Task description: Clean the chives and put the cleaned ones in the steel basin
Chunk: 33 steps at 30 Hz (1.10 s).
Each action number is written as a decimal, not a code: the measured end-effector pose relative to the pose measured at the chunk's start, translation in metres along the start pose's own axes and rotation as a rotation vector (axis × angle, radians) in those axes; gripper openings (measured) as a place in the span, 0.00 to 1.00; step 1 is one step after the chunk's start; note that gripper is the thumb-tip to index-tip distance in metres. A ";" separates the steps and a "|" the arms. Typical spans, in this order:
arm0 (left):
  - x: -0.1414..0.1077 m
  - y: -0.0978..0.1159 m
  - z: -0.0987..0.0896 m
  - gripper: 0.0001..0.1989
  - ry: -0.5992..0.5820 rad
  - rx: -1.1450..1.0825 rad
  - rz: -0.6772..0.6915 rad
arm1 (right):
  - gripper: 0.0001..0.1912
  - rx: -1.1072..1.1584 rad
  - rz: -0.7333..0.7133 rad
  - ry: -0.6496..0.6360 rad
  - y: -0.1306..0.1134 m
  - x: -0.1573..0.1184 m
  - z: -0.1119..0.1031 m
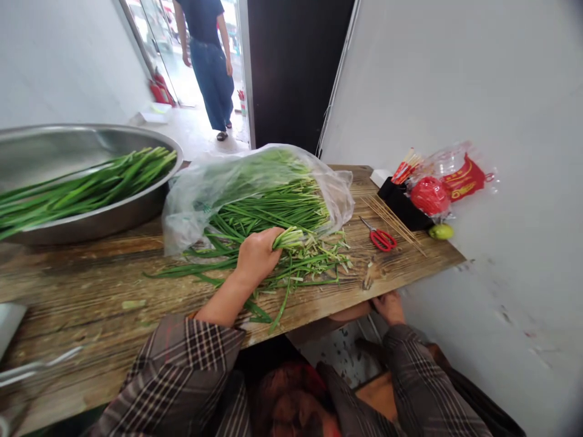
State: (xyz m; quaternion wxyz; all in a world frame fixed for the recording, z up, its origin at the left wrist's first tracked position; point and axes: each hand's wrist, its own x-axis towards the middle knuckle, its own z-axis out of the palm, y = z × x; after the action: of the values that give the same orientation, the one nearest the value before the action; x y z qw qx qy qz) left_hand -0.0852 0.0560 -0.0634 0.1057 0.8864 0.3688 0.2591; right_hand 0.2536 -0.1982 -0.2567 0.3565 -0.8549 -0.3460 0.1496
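While my left hand (259,254) is closed around a bunch of green stalks (291,238), pale ends projecting past the thumb, my right hand (390,308) is low by the near edge of the wooden table (168,300); I cannot tell how far it is open or whether it grips anything. Position of bunch: above the table, just in front of a clear plastic bag (189,197) containing a larger heap of stalks (277,209). Loose scraps (314,261) lie beside my left hand. To the left: metal basin (98,221), more stalks inside. To the right: red-handled scissors (382,240) near thin sticks (396,224).
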 end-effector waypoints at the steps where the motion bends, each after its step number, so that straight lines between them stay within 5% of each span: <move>1: 0.001 -0.001 0.001 0.13 0.023 -0.043 -0.022 | 0.11 -0.016 -0.008 -0.003 0.000 -0.003 -0.006; 8: 0.008 -0.005 0.000 0.14 0.237 -0.290 -0.110 | 0.24 -0.060 -0.080 -0.167 -0.016 -0.037 -0.066; 14: 0.007 -0.004 -0.002 0.16 0.265 -0.360 -0.097 | 0.22 0.054 -0.192 0.085 -0.097 -0.044 -0.091; 23: 0.008 -0.009 -0.001 0.14 0.309 -0.395 -0.048 | 0.14 0.147 -0.670 0.019 -0.249 0.012 -0.033; 29: 0.002 -0.011 0.000 0.10 0.315 -0.411 -0.046 | 0.13 0.037 -0.905 -0.122 -0.307 0.054 0.014; 33: -0.001 -0.011 0.000 0.10 0.304 -0.400 -0.019 | 0.16 0.145 -0.901 -0.087 -0.330 0.076 0.040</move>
State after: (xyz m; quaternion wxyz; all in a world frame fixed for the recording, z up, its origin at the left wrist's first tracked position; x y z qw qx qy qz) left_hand -0.0928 0.0632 -0.0677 0.2248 0.7950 0.3302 0.4564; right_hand 0.1276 0.0426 -0.0501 0.4299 -0.5850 -0.6866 0.0394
